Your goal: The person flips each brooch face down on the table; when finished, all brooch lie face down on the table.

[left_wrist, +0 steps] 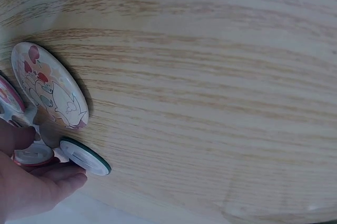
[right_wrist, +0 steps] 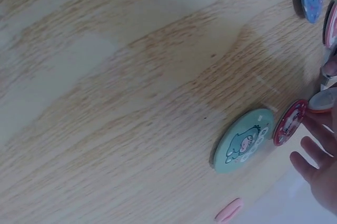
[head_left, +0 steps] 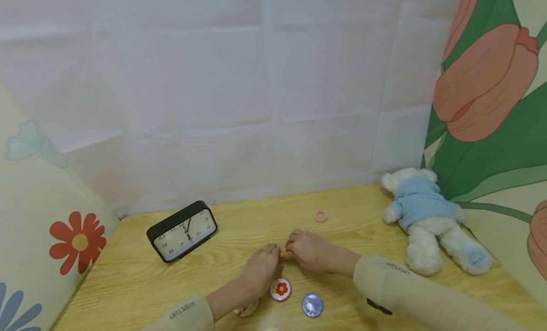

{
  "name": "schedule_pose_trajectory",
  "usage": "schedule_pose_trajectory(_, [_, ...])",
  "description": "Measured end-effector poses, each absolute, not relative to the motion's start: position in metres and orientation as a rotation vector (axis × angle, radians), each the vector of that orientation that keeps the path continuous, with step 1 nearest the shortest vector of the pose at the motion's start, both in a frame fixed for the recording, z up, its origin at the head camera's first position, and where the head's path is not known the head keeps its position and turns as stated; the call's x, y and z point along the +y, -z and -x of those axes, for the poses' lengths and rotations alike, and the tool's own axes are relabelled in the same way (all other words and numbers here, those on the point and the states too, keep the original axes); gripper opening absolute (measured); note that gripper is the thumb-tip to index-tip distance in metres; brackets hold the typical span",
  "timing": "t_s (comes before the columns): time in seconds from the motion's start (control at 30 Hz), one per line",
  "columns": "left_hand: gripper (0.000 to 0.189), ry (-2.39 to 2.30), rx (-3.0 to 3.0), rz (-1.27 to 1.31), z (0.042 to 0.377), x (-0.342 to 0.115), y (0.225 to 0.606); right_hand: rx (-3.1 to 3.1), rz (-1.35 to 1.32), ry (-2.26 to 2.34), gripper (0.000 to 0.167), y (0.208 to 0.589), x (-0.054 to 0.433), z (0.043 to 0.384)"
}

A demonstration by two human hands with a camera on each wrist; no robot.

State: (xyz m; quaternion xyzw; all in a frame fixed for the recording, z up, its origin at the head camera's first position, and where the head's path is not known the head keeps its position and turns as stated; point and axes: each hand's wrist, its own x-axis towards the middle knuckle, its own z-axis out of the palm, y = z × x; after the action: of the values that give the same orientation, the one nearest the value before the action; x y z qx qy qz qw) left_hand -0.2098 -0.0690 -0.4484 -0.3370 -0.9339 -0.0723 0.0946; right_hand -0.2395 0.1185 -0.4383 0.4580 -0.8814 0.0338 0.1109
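Observation:
My left hand (head_left: 259, 270) and right hand (head_left: 314, 252) meet over the wooden table. Both sets of fingertips pinch a small round badge with an orange rim (right_wrist: 322, 100), its pale back showing; most of it is hidden behind fingers. Beside the left fingers, a green-rimmed badge (left_wrist: 85, 156) shows its white back. A red badge (right_wrist: 290, 122) and a mint-green badge (right_wrist: 245, 141) lie by the right fingers. Nearer the body are a red-flower badge (head_left: 281, 289) and a blue-purple badge (head_left: 312, 305). Under the left wrist lies a larger cartoon badge (left_wrist: 50, 84).
A black-framed clock (head_left: 183, 231) stands at the left. Behind the hands lies a pink ring (head_left: 320, 216). A white teddy bear in a blue top (head_left: 427, 212) lies at the right. White cloth (head_left: 265, 93) hangs along the table's back edge, with flowered panels at both sides.

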Motion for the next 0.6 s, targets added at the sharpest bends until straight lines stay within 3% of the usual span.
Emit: schedule_pose_trajectory(0.6, [0.031,0.249,-2.776,0.928,0.2129,-0.0663,0.4492,-2.570,-1.191,-0.135,0.019,0.4385,0.1166,0.2382])
